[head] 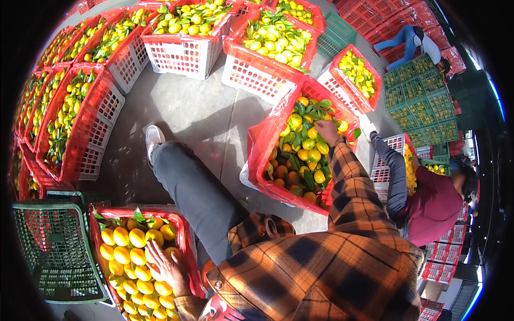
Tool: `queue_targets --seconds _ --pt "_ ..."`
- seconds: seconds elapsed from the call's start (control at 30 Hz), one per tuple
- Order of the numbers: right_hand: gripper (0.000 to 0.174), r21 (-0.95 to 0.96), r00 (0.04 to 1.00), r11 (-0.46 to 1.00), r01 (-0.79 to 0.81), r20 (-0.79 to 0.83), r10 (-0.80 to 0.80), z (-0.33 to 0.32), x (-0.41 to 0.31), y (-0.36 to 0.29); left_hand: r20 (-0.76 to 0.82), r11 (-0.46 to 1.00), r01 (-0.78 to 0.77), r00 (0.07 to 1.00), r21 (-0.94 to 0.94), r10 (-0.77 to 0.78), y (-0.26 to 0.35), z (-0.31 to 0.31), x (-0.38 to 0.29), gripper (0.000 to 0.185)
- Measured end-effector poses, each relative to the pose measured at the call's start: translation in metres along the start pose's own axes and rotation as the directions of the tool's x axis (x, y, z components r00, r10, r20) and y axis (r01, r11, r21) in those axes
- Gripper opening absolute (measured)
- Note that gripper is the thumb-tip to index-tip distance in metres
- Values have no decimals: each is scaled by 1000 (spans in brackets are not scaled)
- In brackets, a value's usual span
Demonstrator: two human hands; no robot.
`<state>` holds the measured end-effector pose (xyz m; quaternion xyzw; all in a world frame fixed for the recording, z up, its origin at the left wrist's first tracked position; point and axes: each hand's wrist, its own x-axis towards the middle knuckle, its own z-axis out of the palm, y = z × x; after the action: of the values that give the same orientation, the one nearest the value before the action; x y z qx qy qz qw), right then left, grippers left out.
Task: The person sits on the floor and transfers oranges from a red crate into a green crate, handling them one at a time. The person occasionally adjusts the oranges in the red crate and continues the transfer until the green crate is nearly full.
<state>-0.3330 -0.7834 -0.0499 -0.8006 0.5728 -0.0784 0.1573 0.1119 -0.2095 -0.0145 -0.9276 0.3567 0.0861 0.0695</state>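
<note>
My left hand lies with its fingers extended over yellow-orange citrus fruits set close together in rows in a red-lined crate at the lower left. My right hand reaches into another red-lined crate, right of centre. That crate holds loose yellow and green-tinged citrus fruits with leaves. My right fingertips are at a yellow fruit; whether they grip it cannot be made out. Both forearms are in orange and black plaid sleeves, and my leg stretches between the two crates.
An unfilled green plastic crate stands at the far left. White crates with red liners full of leafy fruit line the left and top. A co-worker in a maroon top is close on the right; another person bends by stacked green crates.
</note>
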Motion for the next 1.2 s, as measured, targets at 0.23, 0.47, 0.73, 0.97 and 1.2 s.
queue_targets --seconds 0.23,0.47,0.73,0.97,1.2 --pt "58 -58 988 996 -72 -141 63 29 -23 -10 54 997 36 998 -71 -32 7 -12 2 76" --pt "72 815 1000 580 24 -8 -30 -41 -49 -53 -4 997 14 1000 -80 -15 10 -1 -1 81" --pt "52 855 965 512 83 58 -254 -112 -32 -215 -15 931 3 1000 -365 -9 17 -20 3 79" --pt "70 814 456 279 510 20 -890 -5 -149 -468 -142 921 -19 989 -388 -40 6 -14 -5 78" --pt "65 533 188 264 804 193 -963 119 -222 -485 -192 915 -9 979 -403 -75 14 -16 -8 74"
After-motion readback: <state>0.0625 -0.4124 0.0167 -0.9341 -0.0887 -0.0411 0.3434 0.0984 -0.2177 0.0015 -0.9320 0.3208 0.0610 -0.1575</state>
